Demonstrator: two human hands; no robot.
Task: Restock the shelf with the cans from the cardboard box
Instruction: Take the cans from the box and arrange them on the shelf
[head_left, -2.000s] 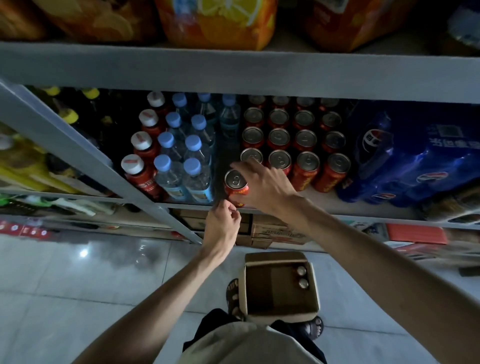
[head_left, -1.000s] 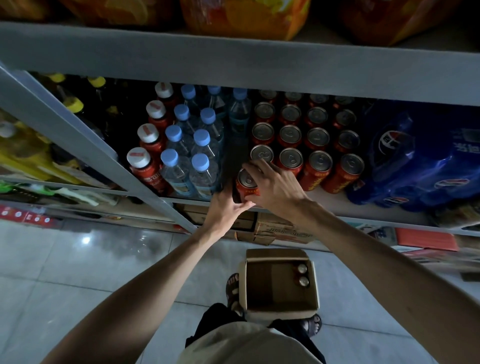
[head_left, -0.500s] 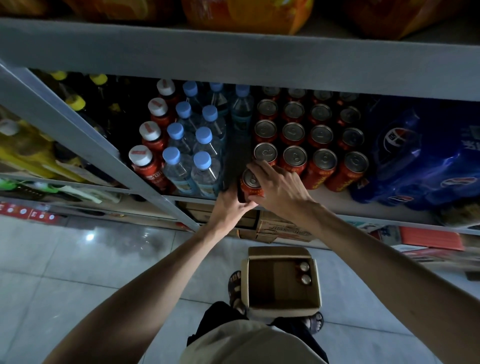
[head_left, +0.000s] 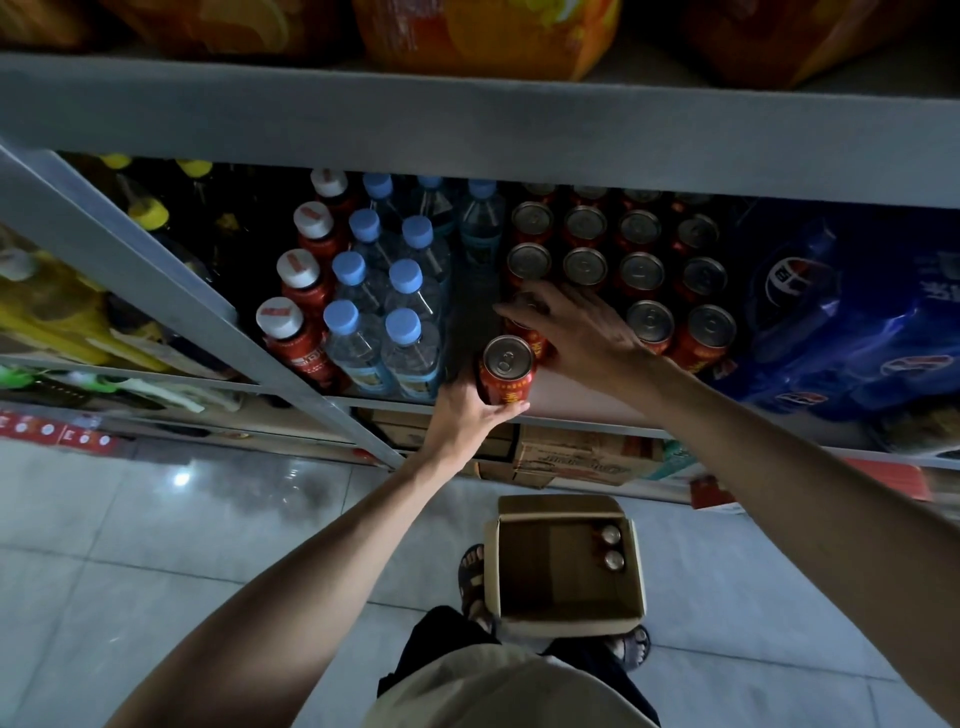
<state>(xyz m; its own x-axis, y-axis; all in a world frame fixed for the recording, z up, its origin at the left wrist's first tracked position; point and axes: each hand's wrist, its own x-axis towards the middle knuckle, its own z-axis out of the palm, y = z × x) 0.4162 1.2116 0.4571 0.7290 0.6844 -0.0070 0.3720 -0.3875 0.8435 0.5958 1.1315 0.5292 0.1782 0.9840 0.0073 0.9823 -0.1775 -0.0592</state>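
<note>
The head camera looks down at a grey metal shelf in a dim shop. The left hand is curled around the lower part of a red can, with the thumb on its left side and the fingers under its front; the can stands upright at the front edge of the shelf, just right of the water bottles with blue caps. The right hand lies spread and flat over the front row of red cans, and its fingers cover the top of one can just behind the held one. It does not pinch anything that can be seen.

The red cans stand in neat rows with silver tops, between the water bottles and a blue wrapped pack of Pepsi on the right. Left of the water are red bottles with white caps, and further left dark bottles with yellow caps. On the shelf board above lie orange packs.

On the tiled floor, in front of the person's feet in sandals, stands the open cardboard box. Two cans are upright inside it, against its right wall. Under the shelf more brown cartons are stored.
</note>
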